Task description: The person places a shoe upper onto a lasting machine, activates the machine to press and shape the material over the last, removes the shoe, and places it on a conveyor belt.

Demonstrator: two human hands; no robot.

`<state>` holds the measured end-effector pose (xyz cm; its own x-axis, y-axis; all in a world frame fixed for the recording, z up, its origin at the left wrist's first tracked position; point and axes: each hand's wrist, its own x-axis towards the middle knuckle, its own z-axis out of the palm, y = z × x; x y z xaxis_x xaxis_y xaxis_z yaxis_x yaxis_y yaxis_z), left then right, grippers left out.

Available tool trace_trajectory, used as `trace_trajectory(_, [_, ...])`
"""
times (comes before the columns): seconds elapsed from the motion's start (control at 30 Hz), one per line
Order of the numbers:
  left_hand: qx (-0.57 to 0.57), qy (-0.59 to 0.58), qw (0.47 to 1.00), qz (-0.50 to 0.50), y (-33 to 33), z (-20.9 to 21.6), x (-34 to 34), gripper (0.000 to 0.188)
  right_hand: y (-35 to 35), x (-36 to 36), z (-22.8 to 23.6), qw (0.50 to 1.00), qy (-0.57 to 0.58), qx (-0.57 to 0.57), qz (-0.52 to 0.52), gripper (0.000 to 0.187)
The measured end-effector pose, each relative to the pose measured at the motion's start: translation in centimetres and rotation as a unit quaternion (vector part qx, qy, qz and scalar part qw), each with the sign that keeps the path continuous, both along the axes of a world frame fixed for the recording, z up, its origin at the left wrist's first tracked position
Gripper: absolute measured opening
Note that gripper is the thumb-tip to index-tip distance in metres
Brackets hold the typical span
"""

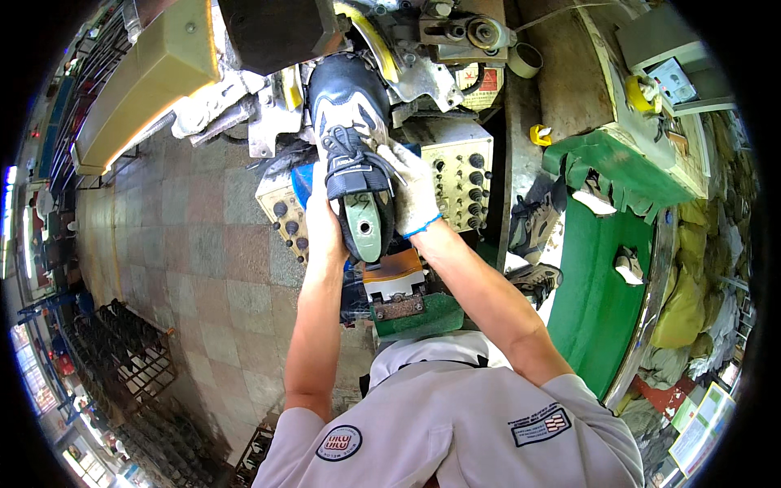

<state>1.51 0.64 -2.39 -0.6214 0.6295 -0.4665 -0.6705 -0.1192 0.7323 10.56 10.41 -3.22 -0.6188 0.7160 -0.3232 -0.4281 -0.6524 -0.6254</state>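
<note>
A grey, white and black shoe upper (348, 114) with dark laces is stretched over a green shoe last (364, 224). Its toe points away from me, between the metal jaws of a machine (435, 85). My bare left hand (325, 225) holds the left side of the heel, with most of its fingers hidden behind the shoe. On the right, my right hand (413, 185) wears a white glove and grips the upper beside the laces and collar. Below the heel is an orange-brown machine pad (393, 267) on a metal bracket.
Control boxes with black knobs (464, 179) flank the shoe. At the right, a green conveyor belt (598, 272) carries several shoes (533, 224) beside a workbench (569, 73). A yellow machine arm (154, 81) juts out at upper left. Racks of dark shoes (122, 342) stand on the left.
</note>
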Motion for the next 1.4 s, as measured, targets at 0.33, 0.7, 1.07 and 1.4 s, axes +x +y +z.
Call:
trace_trajectory(0.33, [-0.027, 0.020, 0.999, -0.004, 0.6, -2.4, 0.6, 0.040, 0.5, 1.2, -1.2, 0.994, -0.041, 0.104, 0.001, 0.038])
trace_trajectory(0.7, [-0.042, 0.198, 0.978, -0.057, -0.3, -5.1, -0.9, 0.035, -0.1, 0.4, -2.0, 0.994, -0.054, 0.097, -0.017, 0.037])
trace_trajectory(1.07, [-0.029, 0.215, 0.976, -0.008, 0.7, -5.2, -0.2, 0.038, 0.7, -0.2, -2.7, 0.986, -0.087, 0.135, -0.036, 0.029])
trace_trajectory(1.4, [-0.019, 0.390, 0.919, -0.053, 0.3, -4.7, -0.3, 0.031, 0.9, 0.9, -2.9, 0.845, -0.260, 0.464, -0.049, 0.031])
